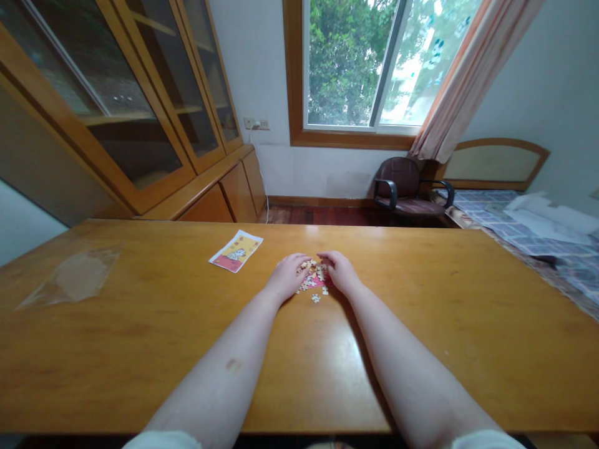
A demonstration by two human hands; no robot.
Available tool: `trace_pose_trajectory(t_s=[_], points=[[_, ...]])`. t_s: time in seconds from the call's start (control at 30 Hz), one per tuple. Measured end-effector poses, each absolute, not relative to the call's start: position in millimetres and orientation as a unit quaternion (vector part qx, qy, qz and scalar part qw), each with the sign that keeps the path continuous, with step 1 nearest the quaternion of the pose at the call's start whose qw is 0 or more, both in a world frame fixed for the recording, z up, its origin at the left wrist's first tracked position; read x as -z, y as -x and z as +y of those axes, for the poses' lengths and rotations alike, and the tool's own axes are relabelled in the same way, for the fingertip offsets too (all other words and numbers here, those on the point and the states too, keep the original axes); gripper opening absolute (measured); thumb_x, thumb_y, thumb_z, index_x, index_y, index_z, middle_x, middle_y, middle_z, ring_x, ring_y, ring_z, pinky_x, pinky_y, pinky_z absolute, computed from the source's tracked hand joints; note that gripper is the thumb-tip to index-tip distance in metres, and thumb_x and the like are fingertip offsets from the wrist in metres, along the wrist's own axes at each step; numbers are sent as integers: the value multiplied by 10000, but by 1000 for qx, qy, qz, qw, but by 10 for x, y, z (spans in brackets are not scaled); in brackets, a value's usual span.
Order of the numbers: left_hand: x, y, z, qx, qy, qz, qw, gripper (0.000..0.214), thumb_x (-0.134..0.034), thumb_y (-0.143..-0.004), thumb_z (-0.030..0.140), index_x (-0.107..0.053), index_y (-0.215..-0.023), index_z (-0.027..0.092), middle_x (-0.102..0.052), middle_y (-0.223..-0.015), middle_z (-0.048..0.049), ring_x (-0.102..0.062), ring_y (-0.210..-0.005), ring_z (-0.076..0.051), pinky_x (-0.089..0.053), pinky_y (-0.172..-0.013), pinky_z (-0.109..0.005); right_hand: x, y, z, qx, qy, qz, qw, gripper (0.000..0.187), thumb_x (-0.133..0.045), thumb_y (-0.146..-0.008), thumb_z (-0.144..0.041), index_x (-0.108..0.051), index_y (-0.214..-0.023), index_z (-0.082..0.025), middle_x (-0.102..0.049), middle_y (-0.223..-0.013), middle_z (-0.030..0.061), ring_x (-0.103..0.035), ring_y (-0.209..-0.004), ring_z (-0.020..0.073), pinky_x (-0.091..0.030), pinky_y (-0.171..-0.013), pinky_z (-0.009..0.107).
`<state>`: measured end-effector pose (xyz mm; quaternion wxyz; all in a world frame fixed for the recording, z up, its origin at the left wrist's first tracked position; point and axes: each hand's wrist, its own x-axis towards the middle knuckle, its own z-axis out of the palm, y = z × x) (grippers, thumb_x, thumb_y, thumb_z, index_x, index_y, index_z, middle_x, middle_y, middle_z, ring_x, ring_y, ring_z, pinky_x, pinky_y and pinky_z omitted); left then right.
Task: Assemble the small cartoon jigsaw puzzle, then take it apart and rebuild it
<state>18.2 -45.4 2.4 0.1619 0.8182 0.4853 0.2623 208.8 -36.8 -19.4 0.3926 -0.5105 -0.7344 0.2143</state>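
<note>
A small heap of jigsaw puzzle pieces (312,278) lies on the wooden table (187,349), pink, yellow and pale in colour. My left hand (286,274) curves around the heap's left side, its fingers spread and touching the outer pieces. On the opposite side, my right hand (341,272) cups the heap with fingers apart. Neither hand is closed on a piece, as far as shows; the fingertips partly hide the edges of the heap. One loose piece (316,299) sits just in front of the pile, nearer to me.
A picture card (236,251) with a yellow and pink print lies left of the hands. Farther left is a clear plastic bag (75,276). Beyond the table stand a glass-doored cabinet (187,162), an office chair (406,187) and a bed (528,224).
</note>
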Motion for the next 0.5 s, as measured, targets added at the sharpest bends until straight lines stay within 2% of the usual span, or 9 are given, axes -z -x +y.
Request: trace_pose_trajectory(t_s=[0.17, 0.27, 0.4, 0.5], points=[[-59, -184, -529, -207, -840, 479, 150, 459, -607, -802, 384, -588, -1237, 239, -596, -1257, -59, -508, -1181, -245, -380, -1043, -397, 179, -2075, -387, -213, 511, -732, 397, 335, -492, -836, -93, -661, -1104, -203, -674, -1084, 80, -608, -1013, 179, -453, -939, 364], [-75, -179, -565, -166, -852, 477, 137, 577, -668, -736, 460, -565, -1271, 270, -582, -1276, -63, -490, -1188, -282, -369, -1036, -429, 146, -2091, -423, -186, 490, -776, 352, 294, -611, -818, -220, -666, -1107, -214, -665, -1104, 84, -579, -1056, 209, -421, -973, 397], [-67, -164, -560, -143, -860, 474, 126, 478, -642, -754, 482, -632, -1187, 280, -624, -1191, -65, -531, -1112, -284, -409, -981, -407, 116, -2117, -464, -159, 452, -843, 247, 455, -748, -703, -384, -680, -1119, -214, -625, -1184, 109, -529, -1120, 259, -370, -1018, 430], [-61, -153, -538, -148, -864, 463, 129, 463, -633, -763, 498, -646, -1168, 275, -645, -1133, -65, -551, -1071, -273, -432, -949, -376, 106, -2133, -471, -163, 452, -848, 224, 508, -751, -693, -442, -681, -1134, -199, -615, -1203, 130, -529, -1127, 269, -373, -1016, 426]])
